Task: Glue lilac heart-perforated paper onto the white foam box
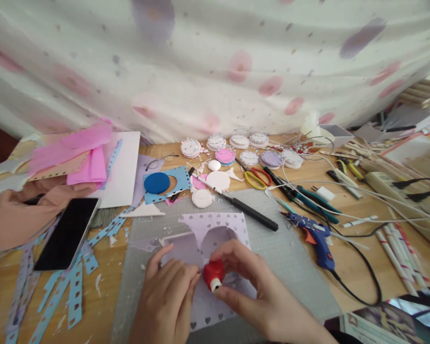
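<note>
In my right hand [251, 286] is a small red object with a white tip [213, 275], pinched between thumb and fingers; its exact kind is unclear. My left hand [170, 291] is bent over a lilac paper with grey hearts [220, 313], thumb close to the red object and fingers gripping the paper's left part. Rounded openings are cut in the paper's upper half, and a pale raised edge shows beside my left fingers. Beneath lies a grey cutting mat [283, 267]. A black-handled craft knife [254, 213] rests on the mat beyond my hands.
Blue glue gun [313, 234], pliers [317, 203] and scissors [256, 177] lie right, among cables. Several decorated paper discs [249, 157] line the back. A blue disc [156, 182] sits on cut blue paper. Leftward are a phone [68, 234], paper strips [75, 291] and pink sheets [71, 148].
</note>
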A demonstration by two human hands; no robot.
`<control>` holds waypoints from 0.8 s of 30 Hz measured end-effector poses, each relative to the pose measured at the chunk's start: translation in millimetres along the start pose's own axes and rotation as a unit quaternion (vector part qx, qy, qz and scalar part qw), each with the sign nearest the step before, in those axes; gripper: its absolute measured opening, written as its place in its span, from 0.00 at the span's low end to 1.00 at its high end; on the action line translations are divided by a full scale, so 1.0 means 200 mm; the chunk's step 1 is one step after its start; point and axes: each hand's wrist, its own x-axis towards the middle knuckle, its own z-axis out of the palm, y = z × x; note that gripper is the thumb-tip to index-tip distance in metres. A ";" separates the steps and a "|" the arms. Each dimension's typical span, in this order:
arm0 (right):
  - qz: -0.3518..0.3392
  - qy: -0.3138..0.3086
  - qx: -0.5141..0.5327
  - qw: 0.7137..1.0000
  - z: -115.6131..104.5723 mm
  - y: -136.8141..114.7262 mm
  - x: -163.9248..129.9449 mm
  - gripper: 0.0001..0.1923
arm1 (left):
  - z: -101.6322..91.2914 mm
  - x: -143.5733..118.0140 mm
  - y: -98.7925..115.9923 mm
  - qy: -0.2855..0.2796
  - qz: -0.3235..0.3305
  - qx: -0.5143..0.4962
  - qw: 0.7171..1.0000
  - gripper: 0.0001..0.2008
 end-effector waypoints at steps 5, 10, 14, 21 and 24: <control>-0.009 -0.004 0.065 0.998 0.02 0.02 0.02 0.16 | -0.02 0.02 0.01 -0.024 0.004 0.002 1.000 0.12; -0.018 0.008 0.071 0.997 0.02 0.04 0.04 0.16 | -0.02 -0.01 0.02 -0.060 -0.035 -0.033 0.997 0.13; -0.003 0.024 0.091 0.996 0.03 0.04 0.03 0.17 | 0.00 -0.03 0.02 0.012 -0.099 -0.052 0.994 0.10; 0.012 0.036 0.104 0.994 0.03 0.04 0.02 0.15 | 0.00 -0.03 0.03 0.028 -0.114 -0.049 0.992 0.07; 0.008 0.043 0.108 0.993 0.04 0.05 0.02 0.16 | 0.00 -0.03 0.02 0.031 -0.111 -0.050 0.992 0.07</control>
